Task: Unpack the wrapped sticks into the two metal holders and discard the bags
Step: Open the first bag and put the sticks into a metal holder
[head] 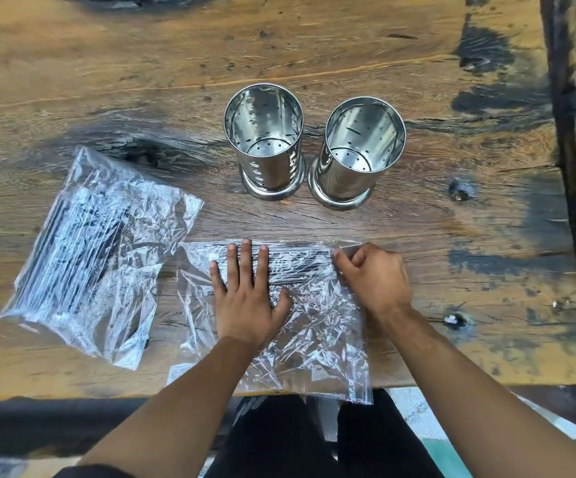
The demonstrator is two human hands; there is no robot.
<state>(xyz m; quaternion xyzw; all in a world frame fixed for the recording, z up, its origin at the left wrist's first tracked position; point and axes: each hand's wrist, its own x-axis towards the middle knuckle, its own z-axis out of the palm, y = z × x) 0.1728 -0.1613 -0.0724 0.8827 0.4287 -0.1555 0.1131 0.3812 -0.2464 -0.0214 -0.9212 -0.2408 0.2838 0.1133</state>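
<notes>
Two empty perforated metal holders stand upright side by side on the wooden table, the left holder (265,139) and the right holder (359,150). A clear plastic bag (317,326) with dark wrapped sticks (300,265) along its far edge lies at the near edge of the table. My left hand (248,291) presses flat on this bag, fingers spread. My right hand (372,274) pinches the bag's far right corner between thumb and fingers. A second clear bag (96,250) full of dark sticks lies to the left, untouched.
The weathered wooden table (176,81) has dark stains and a knot (459,189) right of the holders. A dark vertical beam (566,167) borders the right side. The near bag overhangs the table's front edge above my legs.
</notes>
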